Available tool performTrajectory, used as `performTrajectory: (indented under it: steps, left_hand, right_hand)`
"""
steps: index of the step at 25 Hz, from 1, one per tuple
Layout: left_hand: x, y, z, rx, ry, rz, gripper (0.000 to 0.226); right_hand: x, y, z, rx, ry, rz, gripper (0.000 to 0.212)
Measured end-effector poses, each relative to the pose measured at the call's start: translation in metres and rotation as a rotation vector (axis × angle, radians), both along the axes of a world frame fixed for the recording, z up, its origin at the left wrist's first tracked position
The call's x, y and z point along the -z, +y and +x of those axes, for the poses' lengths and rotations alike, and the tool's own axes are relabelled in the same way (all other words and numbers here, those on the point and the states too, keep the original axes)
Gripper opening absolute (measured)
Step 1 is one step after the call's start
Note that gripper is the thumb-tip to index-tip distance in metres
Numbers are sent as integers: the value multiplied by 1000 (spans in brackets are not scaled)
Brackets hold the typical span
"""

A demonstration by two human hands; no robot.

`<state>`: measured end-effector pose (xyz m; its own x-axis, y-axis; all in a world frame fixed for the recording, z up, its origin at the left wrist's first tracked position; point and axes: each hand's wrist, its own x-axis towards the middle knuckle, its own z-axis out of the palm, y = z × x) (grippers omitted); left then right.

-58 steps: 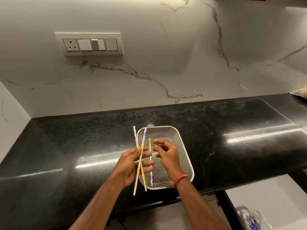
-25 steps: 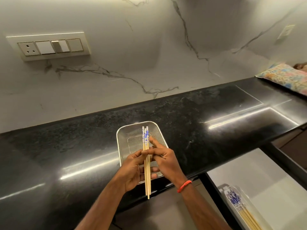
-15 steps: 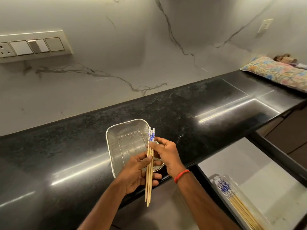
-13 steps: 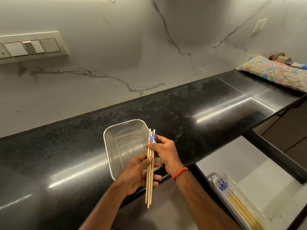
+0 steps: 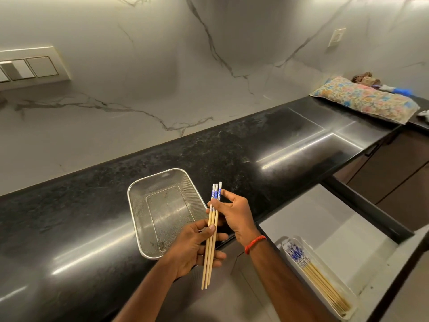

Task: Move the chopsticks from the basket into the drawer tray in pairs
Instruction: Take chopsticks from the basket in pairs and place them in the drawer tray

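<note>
Three wooden chopsticks (image 5: pixel 210 238) with blue-and-white patterned tops stand nearly upright in a tight bundle over the counter's front edge. My left hand (image 5: pixel 195 247) grips them around the middle. My right hand (image 5: pixel 234 213) pinches them just below the patterned tops. The metal mesh basket (image 5: pixel 135 206) on the black counter holds no chopsticks. At the lower right, the white drawer tray (image 5: pixel 348 296) in the open drawer holds several matching chopsticks (image 5: pixel 318 277) lying side by side.
The open drawer (image 5: pixel 343 231) juts out under the counter at the right, with a dark front rail. A floral cushion (image 5: pixel 366 101) lies at the far right of the black counter (image 5: pixel 69 205). A switch panel (image 5: pixel 32 67) is on the marble wall.
The third chopstick left the basket and joined the pair in my hands. The bundle and both hands have shifted right, off the basket, and the view has turned toward the open drawer.
</note>
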<state>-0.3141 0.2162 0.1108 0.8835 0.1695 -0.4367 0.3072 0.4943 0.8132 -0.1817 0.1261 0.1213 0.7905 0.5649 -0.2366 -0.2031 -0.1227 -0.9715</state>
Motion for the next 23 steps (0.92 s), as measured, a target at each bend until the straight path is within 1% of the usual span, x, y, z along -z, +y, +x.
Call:
performTrajectory:
  steps: [3,6,7,11,13,16,18,20,23]
  left_hand:
    - [1,-10,9,-1,16,38,29]
    - [2,-25,22,10,28,79,32]
    - [2,-32,27,17,31,88,34]
    - [5,-64,49,56,35,113,42]
    - [8,-81,59,66,46,122,39]
    - [14,-105,71,48,85,145,28]
    - [19,-121,78,38,99,148,25]
    - [24,-137,85,26,108,159,23]
    - [31,-158,92,30,121,158,26]
  right_hand:
    - [-3,-15,6,-20,19,44,30]
    - [-8,-34,12,-22,10,64,9]
    - [-10,-41,15,-23,-2,63,7]
    - [-11,-75,34,-1,0,41,9]
    - [-7,-92,42,2,9,30,10]
    - [0,-117,53,2,39,13,20]
    - [5,-133,58,-11,80,21,29]
    - [12,-148,61,-21,122,33,34]
    - [17,-167,67,12,182,57,34]
